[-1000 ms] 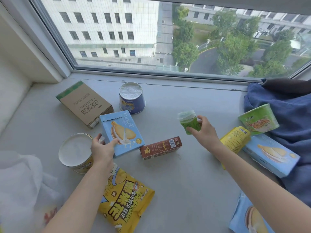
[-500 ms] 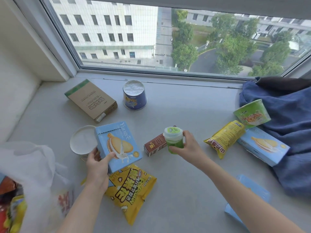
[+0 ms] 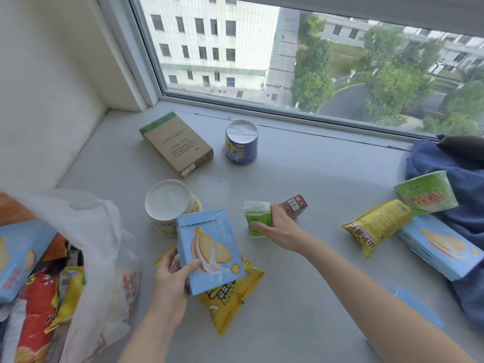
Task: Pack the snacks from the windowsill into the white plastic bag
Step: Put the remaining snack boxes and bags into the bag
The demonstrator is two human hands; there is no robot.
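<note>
My left hand [image 3: 170,279] grips a light blue cookie box [image 3: 209,247] by its lower left corner and holds it lifted above a yellow popcorn bag [image 3: 233,297]. Fingers of my right hand [image 3: 280,226] are curled round a small green cup [image 3: 258,218] with a white lid, tilted on its side. The white plastic bag [image 3: 97,247] stands open at the left with several snack packs inside. On the grey windowsill [image 3: 301,179] lie a brown carton [image 3: 176,144], a dark blue cup [image 3: 241,145], a white-lidded tub [image 3: 169,203] and a small brown box [image 3: 294,206].
At the right a green noodle bowl [image 3: 425,192], a yellow snack bag [image 3: 377,226] and another blue cookie box [image 3: 440,247] lie against blue cloth [image 3: 450,166]. A blue packet [image 3: 416,310] shows behind my right forearm. The window pane [image 3: 301,53] runs along the back, a white wall [image 3: 47,87] at the left.
Both hands have moved left toward the bag. The blue cookie box rose off the sill in my left hand. The green cup travelled left and tipped sideways. The view swung left, showing more of the bag.
</note>
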